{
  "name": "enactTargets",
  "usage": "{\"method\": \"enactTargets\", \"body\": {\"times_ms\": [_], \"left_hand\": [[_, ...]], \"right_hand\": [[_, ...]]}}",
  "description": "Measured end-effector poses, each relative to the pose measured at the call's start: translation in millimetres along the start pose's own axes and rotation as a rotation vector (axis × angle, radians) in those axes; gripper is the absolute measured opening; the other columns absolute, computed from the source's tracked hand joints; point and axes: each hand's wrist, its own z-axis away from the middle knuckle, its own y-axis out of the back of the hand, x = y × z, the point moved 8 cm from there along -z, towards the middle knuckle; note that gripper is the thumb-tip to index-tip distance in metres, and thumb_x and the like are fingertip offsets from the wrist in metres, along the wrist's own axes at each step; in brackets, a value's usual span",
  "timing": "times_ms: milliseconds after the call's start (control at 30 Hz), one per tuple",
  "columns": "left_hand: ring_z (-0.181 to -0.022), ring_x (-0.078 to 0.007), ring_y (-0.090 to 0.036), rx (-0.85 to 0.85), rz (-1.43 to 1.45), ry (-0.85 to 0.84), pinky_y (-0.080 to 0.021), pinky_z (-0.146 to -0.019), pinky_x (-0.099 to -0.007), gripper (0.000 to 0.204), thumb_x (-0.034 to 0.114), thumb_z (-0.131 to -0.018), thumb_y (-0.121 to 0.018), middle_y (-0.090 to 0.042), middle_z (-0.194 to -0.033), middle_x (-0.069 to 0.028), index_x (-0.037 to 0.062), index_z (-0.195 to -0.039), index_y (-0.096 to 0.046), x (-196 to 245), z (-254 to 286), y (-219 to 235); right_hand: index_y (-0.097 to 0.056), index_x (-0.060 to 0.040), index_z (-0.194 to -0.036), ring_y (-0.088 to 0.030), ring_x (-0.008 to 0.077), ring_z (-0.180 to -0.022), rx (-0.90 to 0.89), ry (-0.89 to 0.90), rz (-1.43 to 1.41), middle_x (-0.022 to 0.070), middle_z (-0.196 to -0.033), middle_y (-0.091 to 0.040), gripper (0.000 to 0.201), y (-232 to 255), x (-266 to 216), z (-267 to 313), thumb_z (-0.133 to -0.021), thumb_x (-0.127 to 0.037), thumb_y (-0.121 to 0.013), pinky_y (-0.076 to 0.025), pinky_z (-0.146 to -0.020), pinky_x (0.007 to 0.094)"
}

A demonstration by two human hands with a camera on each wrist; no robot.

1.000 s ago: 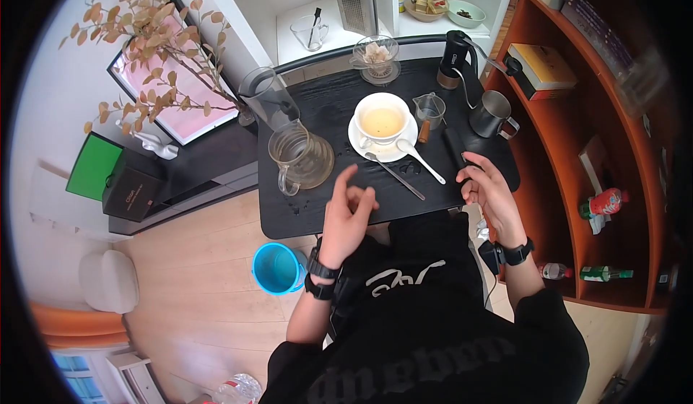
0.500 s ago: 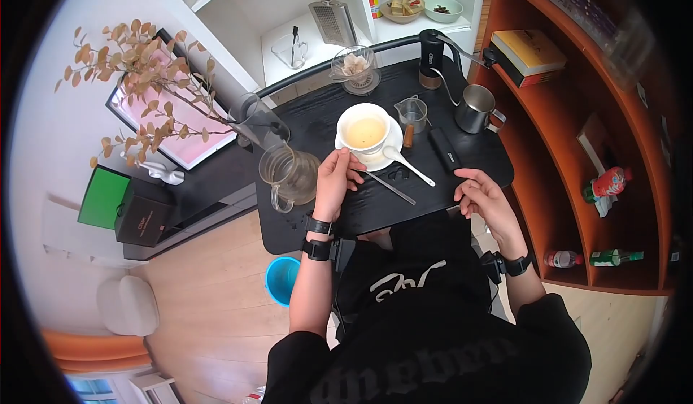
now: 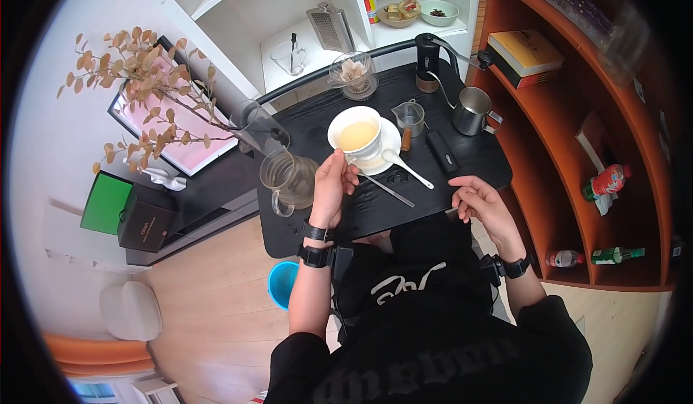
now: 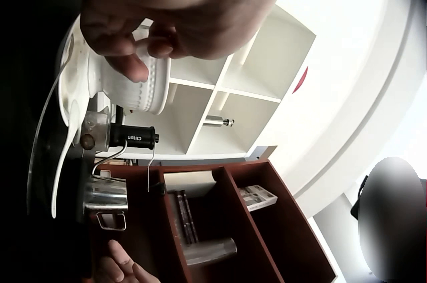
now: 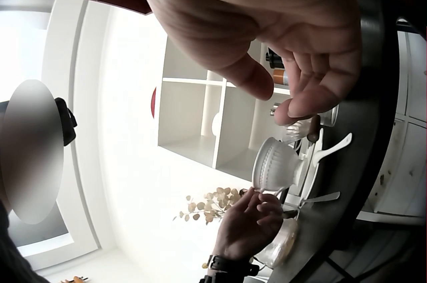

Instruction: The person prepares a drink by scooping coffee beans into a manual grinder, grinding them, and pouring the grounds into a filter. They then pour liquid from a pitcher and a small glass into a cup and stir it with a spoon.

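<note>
My left hand [image 3: 333, 181] pinches the handle of a white cup [image 3: 366, 150] holding a pale yellowish drink. The cup is tipped a little and overlaps the left side of its white saucer [image 3: 393, 135]; in the left wrist view the cup's beaded outer wall [image 4: 137, 93] shows beyond the fingers. A white ceramic spoon [image 3: 411, 170] rests on the saucer with its handle over the table, beside a thin metal stirrer [image 3: 390, 190]. Near the table's front right edge my right hand [image 3: 482, 207] hovers with loosely bent fingers, holding nothing, close to a black slim case [image 3: 442, 151].
Left of the cup stands a glass server [image 3: 290, 180], with a glass cylinder [image 3: 260, 128] behind it. A glass dripper [image 3: 352, 74], small glass jug [image 3: 408, 117], hand grinder [image 3: 427, 64] and steel pitcher [image 3: 473, 110] line the back and right. A blue bucket [image 3: 282, 285] sits on the floor.
My left hand has gone from hovering over the front of the table to the cup's handle and has tipped the cup leftward off the saucer's middle. The right hand has barely moved.
</note>
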Motion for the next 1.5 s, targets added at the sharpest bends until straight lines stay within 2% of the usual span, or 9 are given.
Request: {"method": "enactTargets", "body": {"times_ms": [200, 467, 567, 600, 700, 1033, 1067, 1333, 1500], "left_hand": [[-0.062, -0.0036, -0.056, 0.078, -0.231, -0.239, -0.038, -0.050, -0.0185, 0.038, 0.040, -0.108, -0.047, -0.063, -0.077, 0.0015, 0.0105, -0.091, -0.063, 36, 29, -1], [-0.058, -0.0074, -0.057, -0.002, -0.039, -0.022, -0.038, -0.049, -0.0200, 0.043, 0.043, -0.108, -0.043, -0.062, -0.071, -0.0008, 0.0157, -0.076, -0.046, 56, 62, 8], [-0.060, -0.0084, -0.056, 0.035, -0.148, -0.062, -0.039, -0.050, -0.0217, 0.039, 0.041, -0.109, -0.044, -0.060, -0.072, 0.0002, 0.0114, -0.088, -0.059, 58, 73, 15], [-0.061, -0.0071, -0.058, 0.076, -0.214, -0.094, -0.039, -0.052, -0.0201, 0.043, 0.041, -0.109, -0.043, -0.063, -0.073, -0.0013, 0.0141, -0.076, -0.048, 64, 79, 13], [-0.062, -0.0068, -0.059, 0.135, -0.397, -0.212, -0.040, -0.052, -0.0202, 0.043, 0.041, -0.109, -0.043, -0.062, -0.073, -0.0018, 0.0128, -0.076, -0.048, 72, 93, 13], [-0.057, -0.0124, -0.054, 0.021, 0.007, -0.050, -0.039, -0.049, -0.0233, 0.044, 0.041, -0.110, -0.037, -0.055, -0.068, -0.0045, 0.0145, -0.074, -0.041, 73, 121, 21], [-0.061, -0.0122, -0.058, -0.028, 0.066, -0.055, -0.040, -0.053, -0.0227, 0.043, 0.037, -0.111, -0.037, -0.062, -0.075, -0.0076, 0.0118, -0.076, -0.044, 72, 123, 20], [-0.069, -0.0082, -0.056, 0.138, -0.339, -0.301, -0.040, -0.061, -0.0218, 0.041, 0.033, -0.111, -0.039, -0.063, -0.079, -0.0033, 0.0027, -0.095, -0.061, 89, 145, 10], [-0.065, -0.0106, -0.055, 0.061, -0.165, -0.223, -0.041, -0.060, -0.0238, 0.042, 0.033, -0.111, -0.037, -0.061, -0.074, -0.0061, 0.0050, -0.085, -0.055, 87, 147, 11]], "right_hand": [[-0.063, -0.0036, -0.119, -0.060, 0.0048, -0.068, -0.010, -0.015, 0.026, 0.0005, -0.084, -0.064, 0.021, -5, 1, 0, -0.103, -0.014, -0.053, -0.049, -0.062, 0.0191], [-0.065, -0.0028, -0.115, -0.059, 0.0051, -0.068, -0.043, -0.033, 0.012, 0.0008, -0.083, -0.064, 0.020, -9, 1, -1, -0.104, -0.014, -0.053, -0.049, -0.063, 0.0194], [-0.065, -0.0026, -0.114, -0.059, 0.0052, -0.068, -0.045, -0.037, 0.008, 0.0008, -0.083, -0.064, 0.020, -8, 2, 0, -0.104, -0.015, -0.053, -0.049, -0.063, 0.0195], [-0.065, -0.0026, -0.114, -0.059, 0.0052, -0.068, -0.042, -0.037, 0.006, 0.0008, -0.083, -0.064, 0.020, -8, 1, 0, -0.104, -0.015, -0.053, -0.049, -0.063, 0.0195], [-0.065, -0.0024, -0.114, -0.059, 0.0053, -0.068, -0.046, -0.041, -0.007, 0.0008, -0.083, -0.065, 0.020, -8, 2, 0, -0.104, -0.016, -0.053, -0.049, -0.064, 0.0196], [-0.065, -0.0024, -0.113, -0.059, 0.0056, -0.068, -0.062, -0.048, -0.024, 0.0009, -0.083, -0.065, 0.021, -10, 1, 0, -0.104, -0.017, -0.054, -0.049, -0.064, 0.0199], [-0.065, -0.0024, -0.113, -0.059, 0.0056, -0.068, -0.061, -0.047, -0.024, 0.0009, -0.083, -0.065, 0.021, -10, 1, -1, -0.104, -0.017, -0.054, -0.049, -0.064, 0.0199], [-0.065, -0.0026, -0.113, -0.059, 0.0059, -0.069, -0.046, -0.060, -0.040, 0.0010, -0.083, -0.064, 0.021, -7, 1, 0, -0.104, -0.017, -0.054, -0.049, -0.064, 0.0203], [-0.066, -0.0028, -0.113, -0.059, 0.0045, -0.068, -0.032, -0.043, -0.091, 0.0006, -0.082, -0.064, 0.020, -2, -1, 0, -0.104, -0.015, -0.053, -0.048, -0.063, 0.0193]]}}
